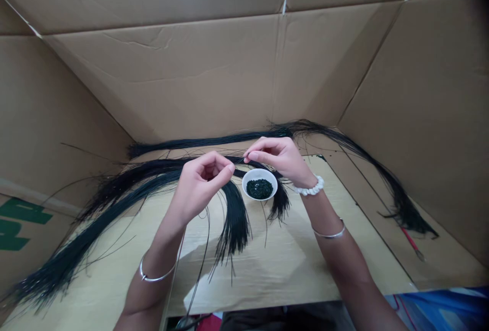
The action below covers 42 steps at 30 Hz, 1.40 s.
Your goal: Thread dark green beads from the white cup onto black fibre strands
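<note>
Just left of a small white bowl, my left hand (206, 181) is closed, thumb and forefinger pinched on a thin dark strand. My right hand (275, 157) is raised behind and above the bowl, its fingertips pinched on the same fine strand, which spans the short gap between the hands. The white bowl (260, 172) holds many small dark green beads (259, 189). Under and behind my hands lie bundles of dark strands (235, 219), their cut ends fanned out near the bowl. Whether a bead is on the strand is too small to tell.
Long dark strand bundles (202, 142) run along the back and down the right side (367, 155). A red-handled tool (410, 239) lies at the right. Cardboard walls (214, 76) surround the wooden table (275, 265). Blue fabric (446, 310) shows at the lower right.
</note>
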Tool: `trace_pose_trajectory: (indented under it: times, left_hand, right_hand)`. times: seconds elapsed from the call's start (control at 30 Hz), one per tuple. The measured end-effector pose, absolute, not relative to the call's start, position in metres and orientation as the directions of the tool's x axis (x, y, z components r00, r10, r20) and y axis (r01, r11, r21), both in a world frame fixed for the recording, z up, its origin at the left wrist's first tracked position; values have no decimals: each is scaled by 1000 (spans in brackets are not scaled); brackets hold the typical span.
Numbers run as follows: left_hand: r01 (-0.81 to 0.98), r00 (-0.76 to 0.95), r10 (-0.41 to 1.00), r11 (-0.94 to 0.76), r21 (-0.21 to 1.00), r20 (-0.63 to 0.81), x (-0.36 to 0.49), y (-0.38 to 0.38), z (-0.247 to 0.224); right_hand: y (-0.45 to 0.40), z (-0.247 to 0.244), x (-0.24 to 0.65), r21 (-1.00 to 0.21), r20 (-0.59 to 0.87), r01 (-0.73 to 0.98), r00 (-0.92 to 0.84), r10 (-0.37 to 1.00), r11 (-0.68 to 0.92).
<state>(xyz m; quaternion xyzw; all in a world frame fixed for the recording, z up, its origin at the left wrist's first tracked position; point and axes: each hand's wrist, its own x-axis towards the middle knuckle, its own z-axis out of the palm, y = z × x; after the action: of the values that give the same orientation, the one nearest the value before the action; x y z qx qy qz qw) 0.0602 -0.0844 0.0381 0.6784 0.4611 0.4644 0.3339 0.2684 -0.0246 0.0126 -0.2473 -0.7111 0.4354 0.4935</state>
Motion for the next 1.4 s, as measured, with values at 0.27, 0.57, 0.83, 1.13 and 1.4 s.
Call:
trace_pose_trajectory:
  times: [0.27,0.57,0.83,1.13,1.4]
  left_hand:
    - [359,135,916,-400,843,377,61,-89,36]
    - [351,132,921,-389,852,366,61,-90,37]
    - [354,132,926,-378,855,355,62,-91,39]
    - [361,128,926,-376,853,354,62,-92,38]
    - [379,124,925,-379,844,360,62,-93,40]
  right_hand:
    - [-20,9,266,-841,539,-203,-397,743,502]
    - [-20,7,264,-792,605,-187,-367,707,581]
    - [-24,7,264,-783,610,-138,-364,704,607]
    - [-28,10,263,-660,702,-9,-364,612,752]
    - [-29,11,263,-625,720,22,-369,587,780]
